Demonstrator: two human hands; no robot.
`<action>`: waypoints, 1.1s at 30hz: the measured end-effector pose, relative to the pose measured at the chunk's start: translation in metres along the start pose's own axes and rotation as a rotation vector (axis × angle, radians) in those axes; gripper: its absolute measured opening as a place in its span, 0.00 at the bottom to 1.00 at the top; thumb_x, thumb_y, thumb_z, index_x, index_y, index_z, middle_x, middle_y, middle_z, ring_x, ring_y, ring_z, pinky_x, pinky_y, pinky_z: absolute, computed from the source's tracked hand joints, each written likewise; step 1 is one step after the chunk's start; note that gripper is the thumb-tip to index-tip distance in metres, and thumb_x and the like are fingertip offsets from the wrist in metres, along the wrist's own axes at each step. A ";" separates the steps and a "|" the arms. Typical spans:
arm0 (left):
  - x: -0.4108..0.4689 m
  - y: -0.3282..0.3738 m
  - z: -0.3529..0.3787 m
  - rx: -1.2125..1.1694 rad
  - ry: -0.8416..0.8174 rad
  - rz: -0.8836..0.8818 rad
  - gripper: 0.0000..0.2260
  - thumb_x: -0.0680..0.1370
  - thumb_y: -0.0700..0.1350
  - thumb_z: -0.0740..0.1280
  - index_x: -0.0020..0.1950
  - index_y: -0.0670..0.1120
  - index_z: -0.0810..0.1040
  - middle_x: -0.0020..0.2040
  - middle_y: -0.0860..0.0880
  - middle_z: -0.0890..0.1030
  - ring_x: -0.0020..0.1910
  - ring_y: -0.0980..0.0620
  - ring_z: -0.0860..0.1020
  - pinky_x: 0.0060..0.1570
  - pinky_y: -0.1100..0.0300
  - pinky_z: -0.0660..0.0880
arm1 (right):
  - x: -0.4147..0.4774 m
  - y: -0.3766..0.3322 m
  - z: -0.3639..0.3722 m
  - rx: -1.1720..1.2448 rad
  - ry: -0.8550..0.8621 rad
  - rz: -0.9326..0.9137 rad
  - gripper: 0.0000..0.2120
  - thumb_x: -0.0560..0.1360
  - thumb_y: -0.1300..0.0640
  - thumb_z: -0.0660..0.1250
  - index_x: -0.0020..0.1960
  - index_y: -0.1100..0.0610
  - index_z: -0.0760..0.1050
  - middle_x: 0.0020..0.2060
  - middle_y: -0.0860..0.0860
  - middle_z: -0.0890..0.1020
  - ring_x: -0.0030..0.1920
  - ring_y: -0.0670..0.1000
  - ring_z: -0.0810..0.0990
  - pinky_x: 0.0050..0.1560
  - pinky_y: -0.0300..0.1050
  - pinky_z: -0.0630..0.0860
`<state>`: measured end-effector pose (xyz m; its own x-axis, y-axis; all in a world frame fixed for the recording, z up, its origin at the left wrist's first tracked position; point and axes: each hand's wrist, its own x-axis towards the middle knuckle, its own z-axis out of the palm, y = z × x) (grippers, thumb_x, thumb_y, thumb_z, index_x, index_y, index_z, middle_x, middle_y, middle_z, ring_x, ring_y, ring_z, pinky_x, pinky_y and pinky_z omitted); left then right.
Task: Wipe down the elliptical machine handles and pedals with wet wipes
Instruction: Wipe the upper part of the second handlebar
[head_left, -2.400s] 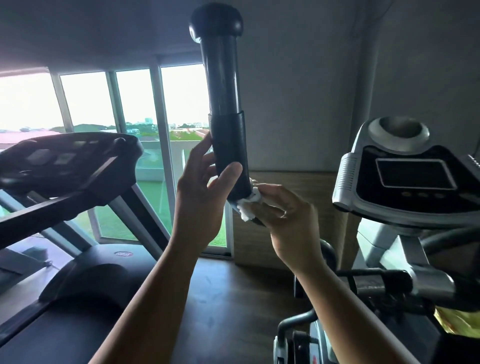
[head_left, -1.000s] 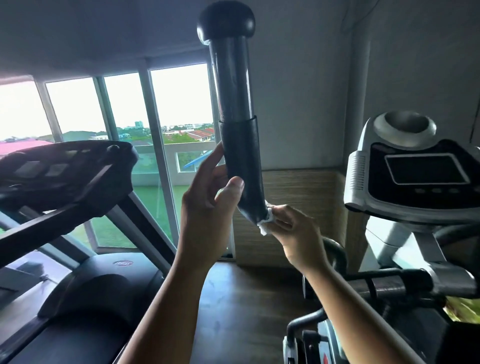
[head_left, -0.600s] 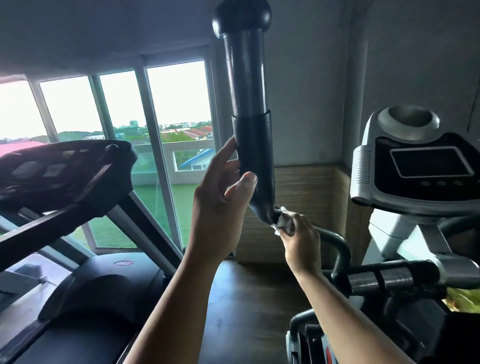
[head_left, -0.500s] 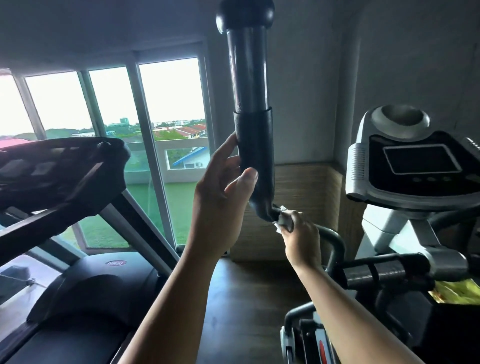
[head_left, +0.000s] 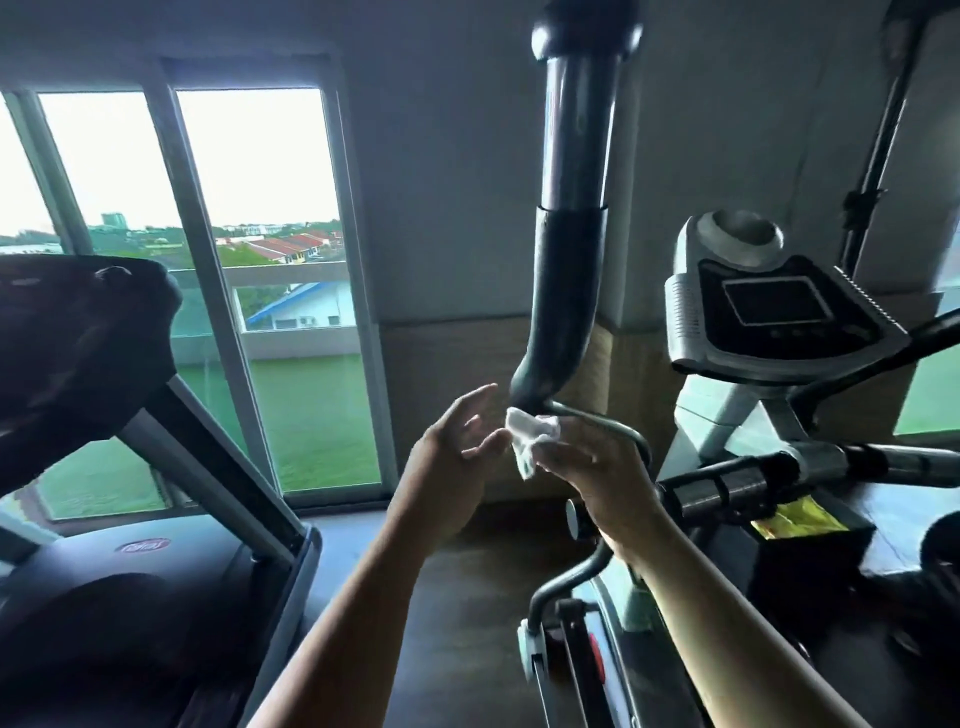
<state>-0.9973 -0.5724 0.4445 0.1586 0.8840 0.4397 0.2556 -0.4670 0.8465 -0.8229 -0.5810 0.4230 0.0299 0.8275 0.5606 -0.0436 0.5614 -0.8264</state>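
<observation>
The elliptical's black upright handle (head_left: 569, 234) rises through the middle of the view, ending in a round knob at the top edge. Its lower end bends into a thin metal bar (head_left: 613, 426). My right hand (head_left: 597, 467) pinches a crumpled white wet wipe (head_left: 530, 434) just below that bend. My left hand (head_left: 457, 452) hovers beside the wipe with fingers spread, off the handle. The elliptical's pedals are out of sight.
The elliptical console (head_left: 774, 306) with its dark screen stands at the right, above a fixed grip bar (head_left: 753, 483). A treadmill (head_left: 130, 571) fills the left side. Tall windows (head_left: 249, 260) lie behind. A yellow packet (head_left: 795, 514) sits by the elliptical's frame.
My left hand has let go of the handle and dropped down beside the wipe. My right hand has come off the bar with the wipe. The camera has swung to the right.
</observation>
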 end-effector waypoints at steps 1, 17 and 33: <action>-0.001 -0.004 -0.002 -0.011 -0.068 -0.028 0.20 0.75 0.50 0.73 0.58 0.74 0.75 0.55 0.67 0.82 0.63 0.63 0.78 0.61 0.57 0.76 | -0.002 -0.005 0.004 0.003 -0.015 -0.015 0.01 0.71 0.75 0.70 0.42 0.72 0.80 0.32 0.50 0.83 0.35 0.45 0.81 0.42 0.35 0.76; -0.003 -0.015 -0.007 -0.128 0.239 0.017 0.11 0.73 0.52 0.75 0.40 0.51 0.74 0.35 0.57 0.81 0.37 0.53 0.81 0.40 0.50 0.81 | -0.029 -0.042 0.022 -0.403 0.373 -0.093 0.08 0.75 0.63 0.73 0.48 0.51 0.79 0.43 0.49 0.85 0.45 0.44 0.84 0.50 0.38 0.79; -0.003 0.057 0.047 -0.067 0.445 0.580 0.06 0.81 0.44 0.65 0.56 0.45 0.78 0.68 0.51 0.77 0.64 0.55 0.78 0.57 0.62 0.75 | 0.014 -0.100 0.009 -0.208 0.290 -0.366 0.15 0.76 0.67 0.71 0.56 0.50 0.78 0.48 0.42 0.85 0.49 0.44 0.85 0.45 0.34 0.77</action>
<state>-0.9388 -0.6029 0.4771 -0.1556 0.4269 0.8908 0.1867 -0.8728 0.4509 -0.8273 -0.6258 0.5137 0.2835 0.5256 0.8021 0.2205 0.7783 -0.5879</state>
